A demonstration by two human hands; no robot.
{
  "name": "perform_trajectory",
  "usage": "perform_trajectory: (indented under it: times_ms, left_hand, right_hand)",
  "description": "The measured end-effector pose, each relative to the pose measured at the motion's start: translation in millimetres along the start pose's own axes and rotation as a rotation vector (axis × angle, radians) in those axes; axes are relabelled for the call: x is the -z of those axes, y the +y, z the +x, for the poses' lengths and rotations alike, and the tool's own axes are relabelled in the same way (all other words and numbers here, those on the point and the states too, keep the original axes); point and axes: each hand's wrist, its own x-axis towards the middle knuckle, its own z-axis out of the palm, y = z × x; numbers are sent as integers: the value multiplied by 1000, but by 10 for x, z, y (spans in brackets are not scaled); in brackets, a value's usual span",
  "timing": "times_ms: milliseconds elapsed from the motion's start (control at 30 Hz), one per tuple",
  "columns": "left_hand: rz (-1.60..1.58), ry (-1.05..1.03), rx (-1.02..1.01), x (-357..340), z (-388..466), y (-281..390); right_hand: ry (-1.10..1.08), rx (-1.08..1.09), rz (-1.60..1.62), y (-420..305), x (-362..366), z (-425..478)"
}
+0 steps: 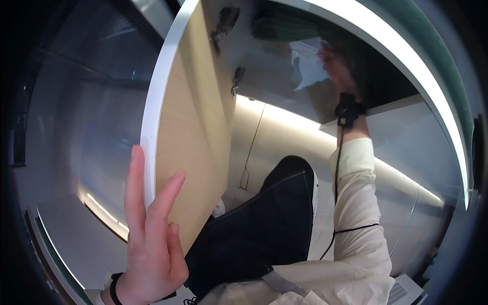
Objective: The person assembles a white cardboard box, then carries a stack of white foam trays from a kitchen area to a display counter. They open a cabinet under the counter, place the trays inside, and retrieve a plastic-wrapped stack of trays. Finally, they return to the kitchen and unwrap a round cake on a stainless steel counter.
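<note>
A cabinet door [194, 129] with a pale wood face and a white edge stands swung out on metal hinges [237, 82]. My left hand [154, 225] rests on the door's edge, its fingers spread to both sides of it. My right hand [335, 63] reaches into the dark cabinet interior [274, 72], blurred, beside a clear, shiny plastic-like item [309, 57]. Whether it grips that item is not plain. Dark green material [284, 28] lies deeper inside. A black device is strapped to my right wrist, with a cable running down the sleeve.
A bright light strip [415, 63] curves along the counter edge above the cabinet. Another strip glows below the cabinet, along the base. My knee and dark shoe [291, 167] are just below the opening. A glossy panel stands left of the door.
</note>
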Motion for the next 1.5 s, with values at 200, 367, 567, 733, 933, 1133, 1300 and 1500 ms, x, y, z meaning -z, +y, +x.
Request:
perform_trajectory:
  times_ms: [200,367,567,733,933,1133,1300,1500]
  left_hand:
    - [-50,-3,73,62,15,-143]
    - [-171,-16,51,62,42,-264]
    - [-244,65,79,44,-8,-224]
    - [-251,85,82,137,3,-334]
    - [-386,-8,76,209,-180,-421]
    - [-318,106,79,211,-195,-479]
    - [-260,54,78,237,-46,-468]
    - [-261,83,54,92,7,-350]
  right_hand:
    - [-113,201,56,-467,247,635]
    - [6,198,-130,-779,197,767]
    - [187,28,-634,-278,243,836]
    - [236,-175,-1166,399,435,676]
    - [210,-206,-1251,516,476,514]
    - [216,-188,-1251,486,406,536]
    - [248,-112,-1276,324,476,557]
    - [260,61,-1254,-77,186,750]
